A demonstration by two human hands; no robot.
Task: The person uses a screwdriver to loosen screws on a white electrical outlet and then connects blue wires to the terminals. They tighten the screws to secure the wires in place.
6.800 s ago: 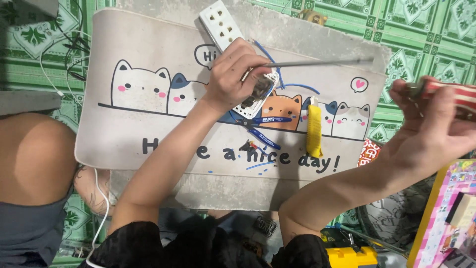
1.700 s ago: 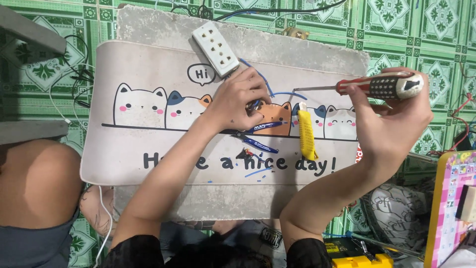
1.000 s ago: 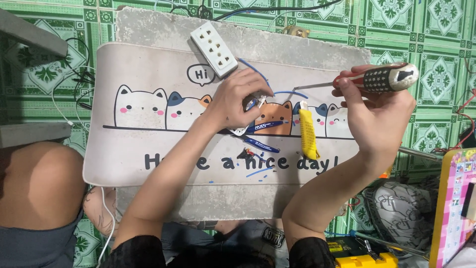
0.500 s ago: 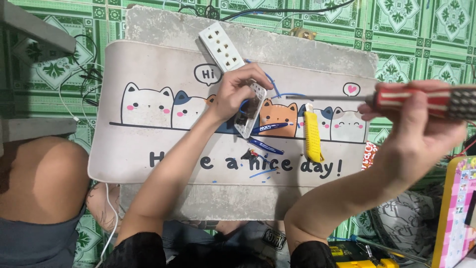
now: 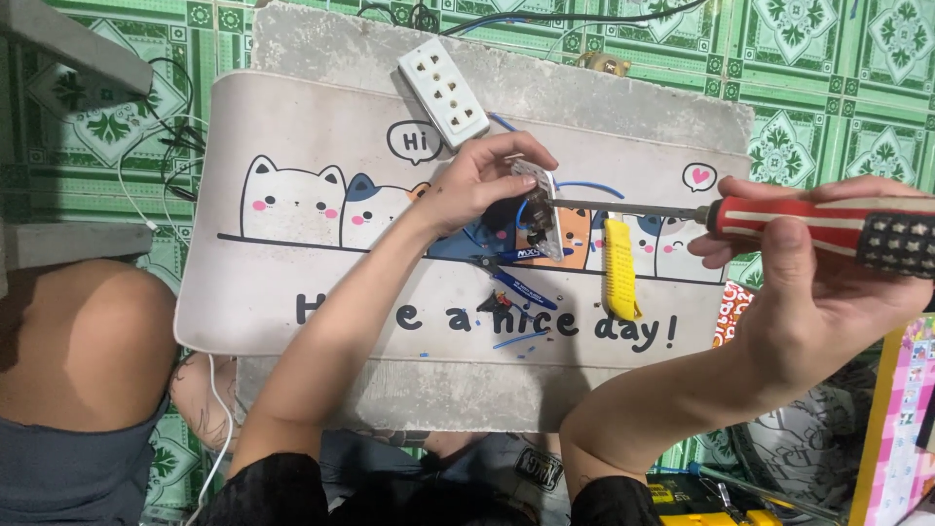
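My left hand (image 5: 479, 178) holds a small white socket plate (image 5: 539, 206) tilted on edge over the cat-print mat (image 5: 292, 282); blue wires run from behind it. My right hand (image 5: 823, 282) grips a screwdriver with a red and black handle (image 5: 828, 227). Its long metal shaft (image 5: 628, 207) points left and the tip meets the socket plate. Below the plate lie blue-handled cutters (image 5: 516, 284) and a yellow utility knife (image 5: 617, 270).
A white multi-outlet socket (image 5: 443, 90) lies at the mat's top edge on a grey slab (image 5: 623, 93). Green patterned floor tiles surround it. Cables lie at left, wire scraps on the mat. A yellow tool (image 5: 696, 502) and a colourful box (image 5: 901, 429) sit at lower right.
The socket plate has been turned up on edge in my left hand. My right hand moved the screwdriver so that its tip now touches the plate.
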